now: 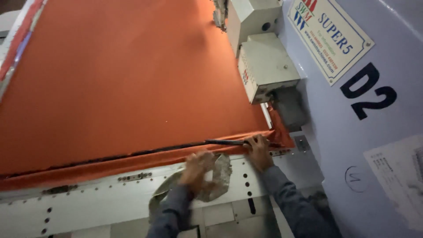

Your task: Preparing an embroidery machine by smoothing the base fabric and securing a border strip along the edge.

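- Two hands work at the near edge of a wide orange cloth [123,79] stretched flat over a machine bed.
- Right hand [259,150] lies on the cloth's edge, fingers curled over a thin dark rod [224,142]; it looks to be grasping the rod's right end, though the fingertips are partly hidden by the fold.
- Rod runs leftward from that hand along the cloth's edge, lying in the dark seam where the cloth folds over.
- Left hand [196,166] sits just below the cloth's edge, blurred; it is clenched on a crumpled grey rag [216,176], which hangs below and to the right of it.
- Rag touches the white rail [88,200] beneath the cloth's edge, and a loop of it trails down to the left.
- Both sleeves are grey-blue and come up from below the cloth.
- Rail is a pale metal strip with rows of small dark holes and slots, running along under the whole cloth edge.
- Folded orange hem droops over the rail to the left of the hands.
- Beyond the cloth's right edge stands a white machine head [264,66], boxy, with a dark grey block beneath it close above the right hand.
- Right of the cloth rises a pale lilac panel [343,145] carrying a label plate, large dark marks and a paper sheet.
- Along the cloth's far left edge runs a red and white strip [20,39].
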